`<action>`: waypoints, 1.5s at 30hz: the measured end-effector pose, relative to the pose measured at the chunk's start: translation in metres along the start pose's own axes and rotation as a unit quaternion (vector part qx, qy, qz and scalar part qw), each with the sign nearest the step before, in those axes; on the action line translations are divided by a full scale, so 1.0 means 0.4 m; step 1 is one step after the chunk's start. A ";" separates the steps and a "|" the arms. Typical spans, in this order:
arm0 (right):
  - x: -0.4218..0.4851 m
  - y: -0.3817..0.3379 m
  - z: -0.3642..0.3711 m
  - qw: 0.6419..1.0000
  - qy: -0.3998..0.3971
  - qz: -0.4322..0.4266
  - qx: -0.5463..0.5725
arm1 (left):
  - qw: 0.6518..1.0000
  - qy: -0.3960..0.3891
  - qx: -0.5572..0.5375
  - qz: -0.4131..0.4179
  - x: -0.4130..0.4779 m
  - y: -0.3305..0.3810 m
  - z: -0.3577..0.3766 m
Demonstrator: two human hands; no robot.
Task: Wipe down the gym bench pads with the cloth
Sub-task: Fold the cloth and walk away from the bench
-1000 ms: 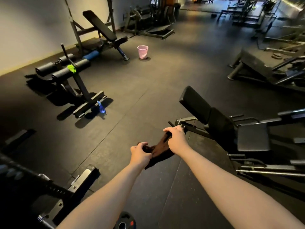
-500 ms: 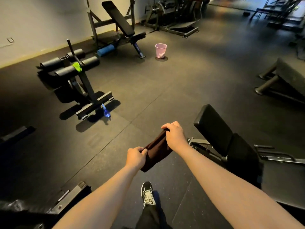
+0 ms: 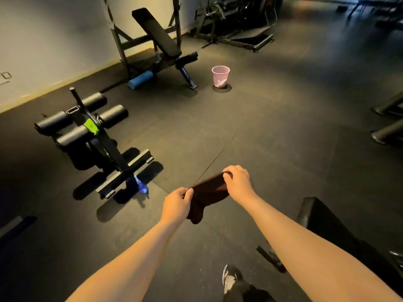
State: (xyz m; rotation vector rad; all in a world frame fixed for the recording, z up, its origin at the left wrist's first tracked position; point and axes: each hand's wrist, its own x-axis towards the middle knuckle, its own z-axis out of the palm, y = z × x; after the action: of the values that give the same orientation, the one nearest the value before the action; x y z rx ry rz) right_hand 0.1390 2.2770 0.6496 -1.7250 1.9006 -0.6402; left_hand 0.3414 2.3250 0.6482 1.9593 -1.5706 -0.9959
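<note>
A dark brown cloth (image 3: 207,194) stretches between both hands in front of me, above the floor. My left hand (image 3: 177,204) pinches its near end, which droops below the fist. My right hand (image 3: 238,184) grips the far end. A black bench pad (image 3: 322,223) shows at the lower right, partly behind my right forearm. Further off on the left stands a roller-pad bench (image 3: 87,127) with a green tag. An incline bench (image 3: 157,32) leans in a rack at the back.
A blue water bottle (image 3: 141,186) lies by the roller bench's foot. A pink bin (image 3: 220,76) stands mid-floor, and a blue foam roller (image 3: 140,80) lies under the incline bench. More machines line the back and right edge. My shoe (image 3: 231,279) is at the bottom.
The view has swung left and forward. The bench pad on the right has slid to the frame's lower right corner, and both hands keep holding the cloth stretched.
</note>
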 end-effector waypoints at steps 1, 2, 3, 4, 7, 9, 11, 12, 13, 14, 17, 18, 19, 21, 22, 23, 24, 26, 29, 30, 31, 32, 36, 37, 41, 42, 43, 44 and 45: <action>0.049 -0.005 -0.001 1.000 -0.003 0.001 0.008 | 1.000 0.001 -0.004 -0.007 0.049 0.021 -0.002; 0.132 -0.009 0.001 1.000 -0.004 0.005 0.016 | 1.000 0.005 -0.003 -0.008 0.134 0.043 0.000; 0.211 -0.007 0.008 1.000 -0.004 0.012 0.021 | 1.000 0.004 0.002 -0.010 0.214 0.058 0.007; 0.287 -0.010 0.011 1.000 -0.007 0.016 0.024 | 1.000 0.005 0.007 -0.016 0.291 0.077 0.012; 0.574 0.000 0.027 0.998 -0.024 0.042 0.049 | 0.998 -0.001 0.002 -0.061 0.586 0.129 0.036; 0.734 0.004 0.032 0.996 -0.043 0.055 0.060 | 0.996 0.001 -0.008 -0.091 0.749 0.168 0.040; 0.904 -0.005 0.025 0.994 -0.054 0.062 0.070 | 0.991 0.004 -0.044 -0.124 0.922 0.215 0.042; 0.993 -0.016 0.012 0.993 -0.057 0.066 0.081 | 0.986 0.005 -0.077 -0.148 1.013 0.250 0.035; 1.071 -0.027 0.004 0.991 -0.066 0.063 0.096 | 0.978 0.011 -0.123 -0.167 1.095 0.274 0.035; 1.165 -0.050 -0.010 0.989 -0.086 0.054 0.109 | 0.971 0.008 -0.161 -0.175 1.195 0.305 0.027; 1.409 -0.097 -0.038 0.974 -0.173 0.032 0.142 | 0.950 0.006 -0.257 -0.177 1.444 0.421 0.006; 1.473 -0.108 -0.046 0.970 -0.193 0.026 0.147 | 0.948 0.001 -0.272 -0.167 1.504 0.466 -0.002; 1.565 -0.117 -0.050 0.966 -0.206 0.018 0.155 | 0.947 -0.010 -0.284 -0.148 1.591 0.514 -0.011; 1.742 -0.132 -0.046 0.954 -0.243 0.003 0.176 | 0.950 -0.018 -0.291 -0.114 1.760 0.597 -0.015; 1.822 -0.137 -0.041 0.946 -0.264 -0.006 0.187 | 0.950 -0.019 -0.290 -0.111 1.834 0.630 -0.019; 1.912 -0.142 -0.033 0.939 -0.283 -0.008 0.195 | 0.947 -0.017 -0.297 -0.118 1.921 0.660 -0.019; 2.002 -0.145 -0.022 0.931 -0.299 -0.008 0.208 | 0.943 -0.016 -0.309 -0.120 2.009 0.687 -0.021; 2.192 -0.142 0.007 0.926 -0.308 -0.009 0.220 | 0.939 -0.038 -0.328 -0.095 2.194 0.731 -0.016; 2.504 -0.143 0.042 0.927 -0.298 0.015 0.227 | 0.931 -0.076 -0.349 -0.078 2.504 0.789 -0.016; 2.578 -0.146 0.043 0.926 -0.296 0.023 0.232 | 0.929 -0.083 -0.352 -0.078 2.578 0.805 -0.019; 2.653 -0.149 0.039 0.926 -0.296 0.032 0.234 | 0.929 -0.090 -0.350 -0.078 2.654 0.826 -0.022; 2.731 -0.150 0.032 0.925 -0.292 0.043 0.241 | 0.930 -0.097 -0.344 -0.090 2.728 0.858 -0.031; 3.059 -0.137 -0.024 0.931 -0.232 0.093 0.265 | 0.947 -0.080 -0.288 -0.115 3.035 0.987 -0.047; 3.153 -0.129 -0.039 0.936 -0.206 0.100 0.268 | 0.954 -0.083 -0.267 -0.112 3.119 1.029 -0.048; 3.479 -0.074 -0.057 0.946 -0.177 0.092 0.255 | 0.962 -0.092 -0.239 -0.094 3.403 1.164 -0.029; 3.591 -0.049 -0.057 0.949 -0.175 0.085 0.247 | 0.963 -0.089 -0.239 -0.087 3.506 1.202 -0.007; 3.667 -0.032 -0.060 0.952 -0.178 0.080 0.237 | 0.963 -0.088 -0.239 -0.086 3.575 1.224 0.007; 3.762 -0.007 -0.059 0.952 -0.181 0.079 0.234 | 0.964 -0.086 -0.237 -0.087 3.660 1.254 0.028; 3.859 0.018 -0.059 0.951 -0.187 0.080 0.231 | 0.964 -0.084 -0.235 -0.087 3.749 1.283 0.047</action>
State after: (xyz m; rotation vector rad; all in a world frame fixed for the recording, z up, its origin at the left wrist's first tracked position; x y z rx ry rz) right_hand -0.0054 0.7412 0.5930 -1.2723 1.4651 -0.5871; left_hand 0.1416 0.7530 0.6119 1.7292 -1.1146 -1.4848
